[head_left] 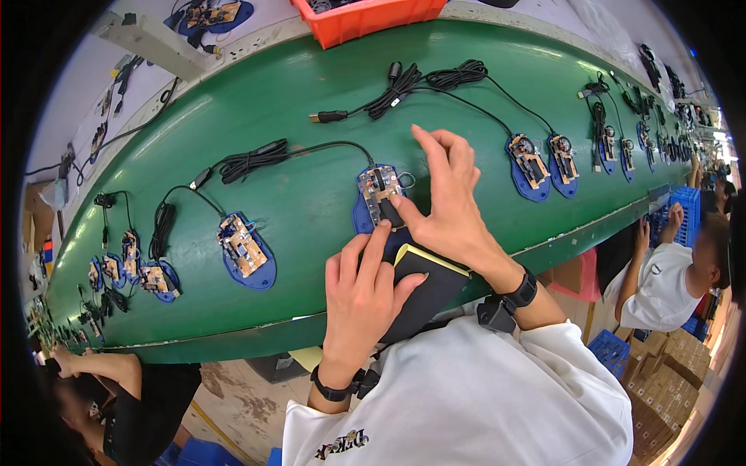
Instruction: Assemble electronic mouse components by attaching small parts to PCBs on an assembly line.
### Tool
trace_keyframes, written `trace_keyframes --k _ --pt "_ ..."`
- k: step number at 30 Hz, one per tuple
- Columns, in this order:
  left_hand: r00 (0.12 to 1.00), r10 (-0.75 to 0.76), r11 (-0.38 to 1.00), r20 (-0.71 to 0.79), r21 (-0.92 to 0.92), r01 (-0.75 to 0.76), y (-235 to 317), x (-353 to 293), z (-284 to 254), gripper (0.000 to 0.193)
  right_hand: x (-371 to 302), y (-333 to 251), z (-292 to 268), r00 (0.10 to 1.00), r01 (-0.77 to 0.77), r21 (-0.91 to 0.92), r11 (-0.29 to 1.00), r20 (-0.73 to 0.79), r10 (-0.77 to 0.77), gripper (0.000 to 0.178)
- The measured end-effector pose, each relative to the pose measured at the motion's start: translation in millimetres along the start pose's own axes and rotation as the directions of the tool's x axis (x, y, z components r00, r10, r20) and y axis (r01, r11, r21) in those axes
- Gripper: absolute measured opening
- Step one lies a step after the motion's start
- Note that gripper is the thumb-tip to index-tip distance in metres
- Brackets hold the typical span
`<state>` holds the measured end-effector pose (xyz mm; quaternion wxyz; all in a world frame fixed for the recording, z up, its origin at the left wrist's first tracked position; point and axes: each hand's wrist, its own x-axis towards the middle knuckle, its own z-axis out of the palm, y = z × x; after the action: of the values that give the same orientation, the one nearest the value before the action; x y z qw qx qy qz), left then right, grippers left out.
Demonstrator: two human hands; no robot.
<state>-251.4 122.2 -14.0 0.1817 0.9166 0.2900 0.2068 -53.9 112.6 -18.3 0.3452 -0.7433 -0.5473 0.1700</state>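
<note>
Blue base (361, 218) seems light, best held by its rim; nearside, our left hand (359, 291) half-curls its fingers; rightward, our right hand (452, 211) spreads them.

Blue base (360, 218), tan board (373, 183), green worktop (311, 89).

We look down on a long green work surface (295, 85) running from left to right. At its middle lies a blue base (361, 217) carrying a bare circuit board (377, 183), its black cable (249, 161) bundled leftward. We find a similar base (259, 273) to the left, a pair (536, 191) to the right, and more toward both ends.
</note>
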Motion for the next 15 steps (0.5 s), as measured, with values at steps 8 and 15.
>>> trace_keyframes --k 8,15 --pt "1.000 -0.013 1.000 -0.022 -0.015 0.013 0 -2 0 0.052 -2 -8 -29 0.961 0.150 -0.018 0.988 0.237 -0.142 0.084" --pt "0.999 -0.012 0.999 -0.035 -0.043 0.011 2 -3 -2 0.048 37 5 -17 0.879 0.420 0.056 0.906 0.224 -0.422 0.036"
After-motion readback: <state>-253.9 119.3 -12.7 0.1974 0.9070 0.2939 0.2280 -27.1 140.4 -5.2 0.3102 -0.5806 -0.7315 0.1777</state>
